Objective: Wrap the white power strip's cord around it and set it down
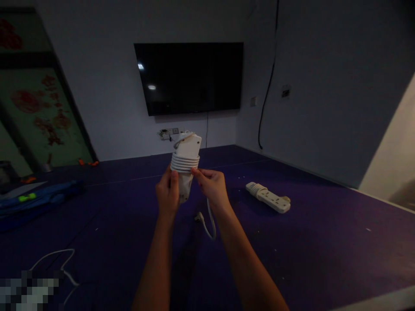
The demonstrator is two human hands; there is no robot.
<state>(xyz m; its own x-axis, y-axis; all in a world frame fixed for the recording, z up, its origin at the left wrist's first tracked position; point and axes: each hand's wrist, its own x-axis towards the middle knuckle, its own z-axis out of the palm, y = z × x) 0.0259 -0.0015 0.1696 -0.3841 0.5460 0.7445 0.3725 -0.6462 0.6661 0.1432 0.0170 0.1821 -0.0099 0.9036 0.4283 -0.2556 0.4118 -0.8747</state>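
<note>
A white power strip point(189, 146) is held up in front of me, tilted slightly, with its white cord point(184, 163) wound in several turns around its middle. My left hand point(167, 190) grips the strip's lower left side, thumb against it just below the coils. At the right edge of the coils, my right hand point(212, 185) pinches the cord between thumb and fingers. The loose cord end hangs below that hand in a loop and carries a plug point(199, 217). A second white power strip point(272, 199), its cord wrapped around one end, lies to the right.
A dark purple surface point(311, 242) spreads below. Blue fabric point(48, 194) lies at the left, and a thin white cable point(69, 268) at the lower left. On the back wall hang a television point(194, 77) and, beneath it, sockets point(170, 133). A black cable point(270, 82) runs down the right wall.
</note>
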